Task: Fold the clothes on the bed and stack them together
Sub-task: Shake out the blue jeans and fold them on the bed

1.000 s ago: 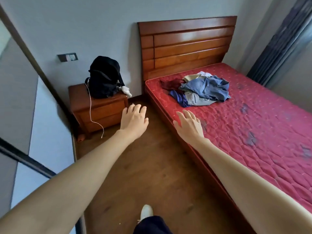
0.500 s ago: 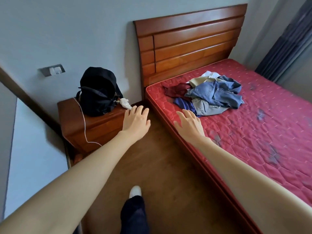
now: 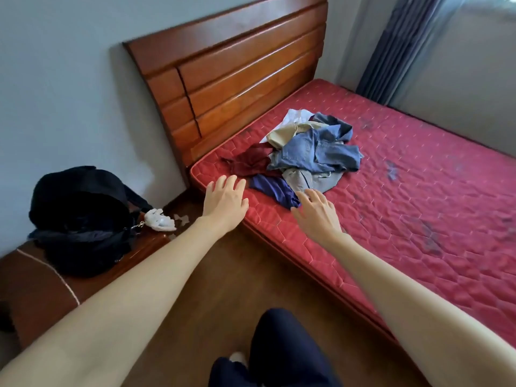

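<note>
A loose pile of clothes (image 3: 310,152) lies near the head of the red quilted mattress (image 3: 418,208): blue denim on top, a dark red garment (image 3: 251,162), a purple one (image 3: 275,188), grey, beige and white pieces. My left hand (image 3: 224,202) hovers open over the mattress's near corner, just short of the dark red garment. My right hand (image 3: 317,212) is open with spread fingers, its fingertips at the edge of the purple and grey garments. Neither hand holds anything.
A wooden headboard (image 3: 231,74) stands behind the pile. At the left, a black backpack (image 3: 81,216) with a white charm sits on a wooden nightstand (image 3: 30,283). Wood floor runs along the bed, my leg (image 3: 282,350) on it. A dark curtain (image 3: 396,43) hangs at back right.
I have stepped closer to the bed. Both hands have moved forward from over the floor and bed edge to over the mattress, right up to the clothes pile.
</note>
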